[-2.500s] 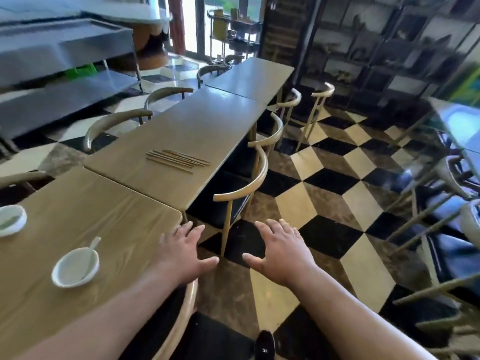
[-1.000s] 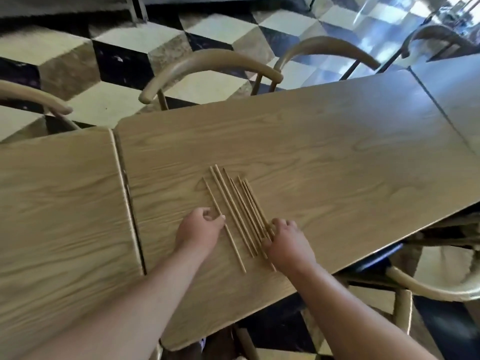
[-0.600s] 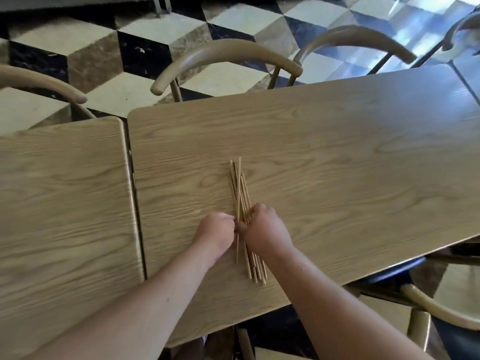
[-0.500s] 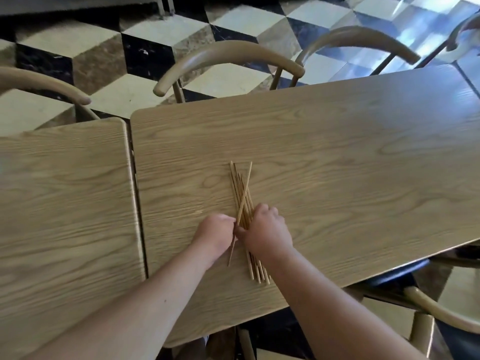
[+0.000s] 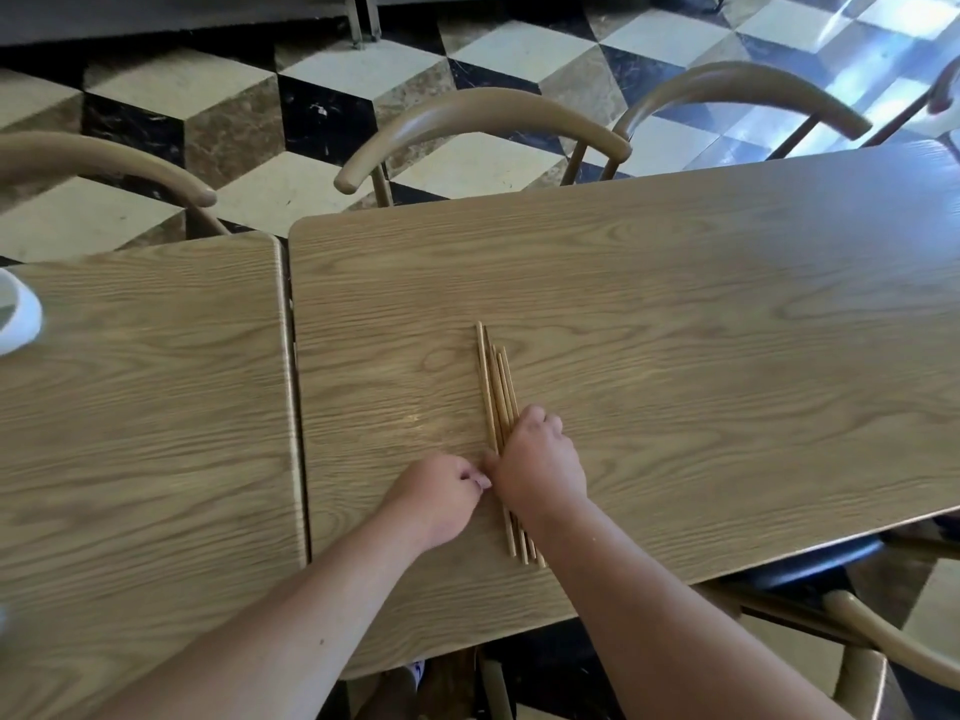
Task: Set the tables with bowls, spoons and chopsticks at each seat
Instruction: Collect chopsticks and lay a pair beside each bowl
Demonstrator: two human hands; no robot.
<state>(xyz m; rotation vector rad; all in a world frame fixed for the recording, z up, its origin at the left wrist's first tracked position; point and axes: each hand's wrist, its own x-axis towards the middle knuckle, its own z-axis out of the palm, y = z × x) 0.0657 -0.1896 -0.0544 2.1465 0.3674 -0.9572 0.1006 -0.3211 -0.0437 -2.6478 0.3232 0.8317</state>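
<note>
chopsticks (image 5: 493, 387) on right table (image 5: 675, 314), bowl (image 5: 15, 317) on left table (image 5: 140, 407)

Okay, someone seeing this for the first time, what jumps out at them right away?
The bundle of chopsticks lying on the near middle of the wooden table, with the right hand curled over it and the left hand curled close beside. Behind the table, the bold black, cream and brown cube-pattern floor shows past two curved chair backs.
</note>
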